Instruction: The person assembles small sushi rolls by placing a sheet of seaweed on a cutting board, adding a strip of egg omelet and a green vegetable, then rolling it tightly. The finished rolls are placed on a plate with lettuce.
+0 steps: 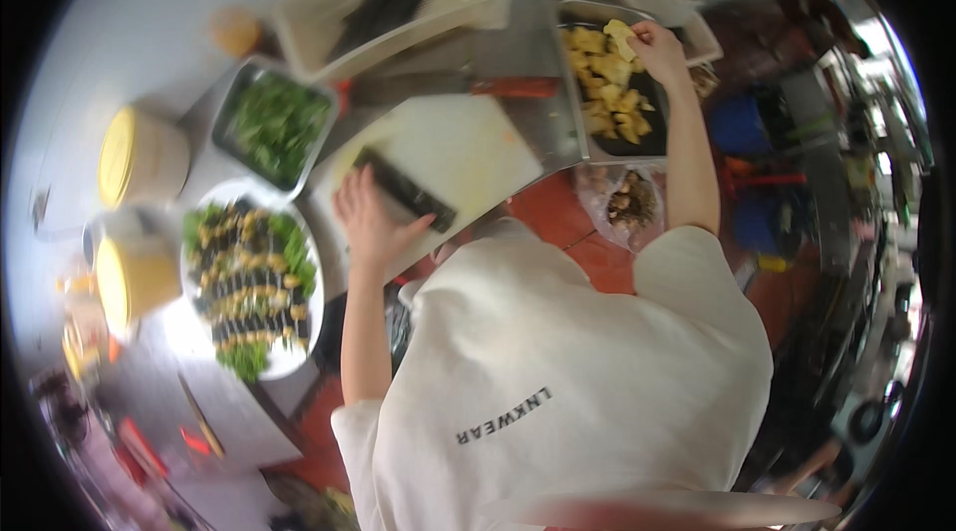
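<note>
While the left hand (366,217) is lying flat with fingers spread on the dark strip of seaweed (403,190) across the white rectangular cutting board (453,148), the right hand (657,48) is reaching right of that board, fingers pinching together on a yellow food chunk (619,33) over the dark metal tray (637,138). Left of the board are sitting a metal tray of greens (274,123) and a white oval plate of dark rolls (254,277).
</note>
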Available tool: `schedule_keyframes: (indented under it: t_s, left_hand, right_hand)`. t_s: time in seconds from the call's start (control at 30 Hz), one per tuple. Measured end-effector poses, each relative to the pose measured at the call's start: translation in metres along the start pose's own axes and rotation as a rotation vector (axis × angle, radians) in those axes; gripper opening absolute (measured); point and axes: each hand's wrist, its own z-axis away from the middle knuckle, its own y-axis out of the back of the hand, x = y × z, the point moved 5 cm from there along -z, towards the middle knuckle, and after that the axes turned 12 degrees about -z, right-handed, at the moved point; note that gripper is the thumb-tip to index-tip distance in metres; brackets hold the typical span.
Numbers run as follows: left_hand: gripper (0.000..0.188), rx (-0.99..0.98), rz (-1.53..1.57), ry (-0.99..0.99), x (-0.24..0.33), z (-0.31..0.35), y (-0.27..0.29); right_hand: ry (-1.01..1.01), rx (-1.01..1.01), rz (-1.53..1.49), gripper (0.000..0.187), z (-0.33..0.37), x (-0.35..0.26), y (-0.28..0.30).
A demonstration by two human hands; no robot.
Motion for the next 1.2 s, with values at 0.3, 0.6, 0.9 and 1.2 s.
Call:
schedule_keyframes:
  t_s: [0.3,0.6,0.9,1.2]
  left_hand:
    - [0.127,-0.019,-0.002,0.041,-0.002,0.001,0.0]
    - [0.131,0.015,-0.023,0.044,-0.006,0.009,-0.003]
    - [0.128,0.002,-0.014,0.048,-0.003,0.006,-0.002]
    - [0.119,-0.029,0.038,0.109,-0.005,0.009,0.001]
  right_hand:
    - [-0.364,-1.018,-0.91,0.02,0.168,-0.109,-0.269]
    - [0.406,-0.852,0.013,0.032,0.161,-0.152,-0.27]
    - [0.71,-0.702,-0.511,0.018,0.072,-0.26,-0.396]
    - [0.633,-0.592,-0.104,0.027,0.066,-0.285,-0.458]
